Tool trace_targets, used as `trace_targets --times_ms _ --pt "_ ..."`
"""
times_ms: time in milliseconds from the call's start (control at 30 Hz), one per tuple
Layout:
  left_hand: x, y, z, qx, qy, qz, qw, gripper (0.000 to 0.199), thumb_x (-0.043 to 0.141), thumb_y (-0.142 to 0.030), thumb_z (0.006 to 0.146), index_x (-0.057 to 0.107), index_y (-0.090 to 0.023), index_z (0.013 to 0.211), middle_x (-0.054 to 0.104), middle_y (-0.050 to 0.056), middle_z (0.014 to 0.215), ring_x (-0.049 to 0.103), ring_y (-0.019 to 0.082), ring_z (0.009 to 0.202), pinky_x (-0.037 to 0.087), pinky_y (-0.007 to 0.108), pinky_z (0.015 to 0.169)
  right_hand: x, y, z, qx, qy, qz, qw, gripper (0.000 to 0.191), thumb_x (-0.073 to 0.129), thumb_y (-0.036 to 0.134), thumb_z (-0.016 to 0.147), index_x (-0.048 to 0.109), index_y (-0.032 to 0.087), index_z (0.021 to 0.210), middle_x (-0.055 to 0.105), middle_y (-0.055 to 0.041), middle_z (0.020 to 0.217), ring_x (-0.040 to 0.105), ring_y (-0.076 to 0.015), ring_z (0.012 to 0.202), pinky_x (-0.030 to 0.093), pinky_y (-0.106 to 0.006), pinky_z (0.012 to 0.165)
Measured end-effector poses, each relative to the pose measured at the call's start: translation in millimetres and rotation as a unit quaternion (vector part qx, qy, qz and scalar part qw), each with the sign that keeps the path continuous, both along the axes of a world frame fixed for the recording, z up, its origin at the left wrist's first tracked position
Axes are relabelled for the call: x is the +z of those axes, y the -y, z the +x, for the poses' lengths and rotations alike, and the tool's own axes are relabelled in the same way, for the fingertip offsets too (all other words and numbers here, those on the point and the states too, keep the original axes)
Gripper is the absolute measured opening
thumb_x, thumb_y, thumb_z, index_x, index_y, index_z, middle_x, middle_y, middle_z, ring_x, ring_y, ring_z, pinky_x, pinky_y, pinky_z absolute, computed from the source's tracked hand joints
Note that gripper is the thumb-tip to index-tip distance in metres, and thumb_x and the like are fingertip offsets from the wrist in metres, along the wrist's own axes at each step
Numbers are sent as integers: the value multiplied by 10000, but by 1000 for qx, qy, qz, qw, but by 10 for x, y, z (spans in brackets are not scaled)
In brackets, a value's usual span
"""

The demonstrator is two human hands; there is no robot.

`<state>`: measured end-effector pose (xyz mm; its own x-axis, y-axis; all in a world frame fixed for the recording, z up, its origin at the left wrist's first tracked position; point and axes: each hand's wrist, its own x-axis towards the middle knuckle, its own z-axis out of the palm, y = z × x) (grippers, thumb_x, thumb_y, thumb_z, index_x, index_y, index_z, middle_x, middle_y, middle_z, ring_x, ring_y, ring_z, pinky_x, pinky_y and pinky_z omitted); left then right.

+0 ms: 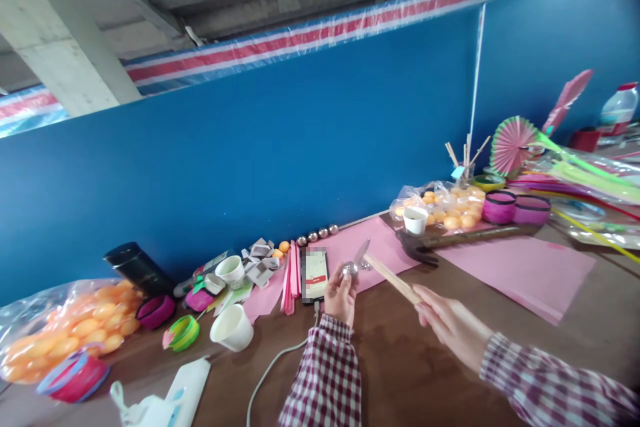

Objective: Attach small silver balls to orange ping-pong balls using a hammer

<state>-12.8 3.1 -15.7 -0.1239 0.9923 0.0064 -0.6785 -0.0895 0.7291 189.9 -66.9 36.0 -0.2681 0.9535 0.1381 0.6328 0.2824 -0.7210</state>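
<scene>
My left hand is closed on a shiny silver ball, holding it up between fingers and thumb near the pink paper. My right hand grips the end of a light wooden handle, whose grey metal head is beside the ball. Whether head and ball touch, I cannot tell. Just left of my left hand lies a phone with a cable. Several more silver balls sit in a row behind the phone. Pink paper lies beneath the tool head.
A dark claw hammer lies behind my right hand, near a white cup and bagged orange balls. On the left stand another paper cup, a black bottle and a bag of orange balls. A blue partition rises behind.
</scene>
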Motion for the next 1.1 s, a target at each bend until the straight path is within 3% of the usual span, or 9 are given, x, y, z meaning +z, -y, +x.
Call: trace_targets --times_ms 133,333,500,633,800,1100 --pt "-18 -6 -8 -17 19 -3 1000 319 653 -190 636 597 -171 949 644 68 883 609 145 790 452 303 777 32 12 -25 9 -11 -9 1000 248 268 355 842 447 196 904 510 26 585 443 -85 418 362 -193 418" --pt "7 6 -12 -20 28 -9 999 283 640 -197 655 600 -157 932 650 75 869 614 150 780 463 299 761 60 14 -27 10 0 27 1000 280 283 342 838 448 185 1001 541 7 611 518 -117 525 409 -223 527" --pt "34 17 -11 6 55 -36 998 180 629 -187 665 608 -144 838 658 65 811 623 143 729 481 281 718 23 3 -25 -2 -15 10 1000 313 255 356 845 427 183 1042 536 15 626 472 -95 445 390 -207 460" --pt "53 30 -11 -6 56 -59 997 134 596 -193 696 602 -119 808 660 93 778 624 144 684 496 261 652 -15 12 -49 0 -31 -18 999 302 268 367 837 450 185 996 525 22 605 439 -87 410 362 -194 404" --pt "96 58 -9 -24 61 -75 995 110 524 -198 753 589 -109 753 657 107 765 605 109 606 488 202 562 -2 29 -61 4 -39 -14 999 273 265 367 846 431 194 977 529 17 646 448 -81 445 384 -191 449" --pt "105 67 -14 -31 69 -89 993 182 466 -249 793 568 -119 866 639 114 805 561 74 547 464 168 502 13 49 -110 10 -30 0 999 270 263 360 844 414 193 992 512 22 622 438 -81 419 373 -190 423"
